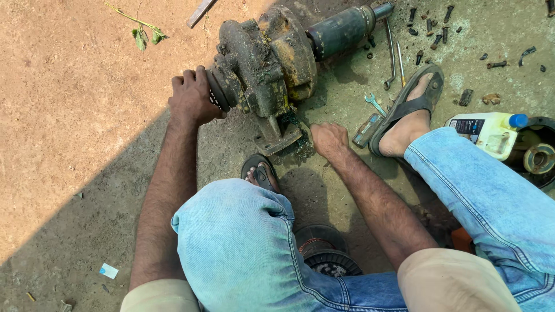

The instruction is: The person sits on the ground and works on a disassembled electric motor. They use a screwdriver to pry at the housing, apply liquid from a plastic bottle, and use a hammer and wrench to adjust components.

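A grimy pump body (266, 58) with yellowed paint lies on the dirt ground, a dark cylindrical shaft housing (341, 29) sticking out to its upper right. My left hand (191, 98) grips the black ribbed coupling (217, 92) at the pump's left end. My right hand (328, 140) rests knuckles-up on the ground beside the pump's foot bracket (278, 137), fingers curled; whether it holds anything is hidden. My knees in blue jeans fill the lower frame.
Wrenches (392, 55) and several loose bolts (430, 26) lie at upper right. A white oil jug (488, 132) with a blue cap stands by a dark basin (537, 153). A round wound part (324, 248) sits between my legs. My sandalled feet (407, 112) flank the pump.
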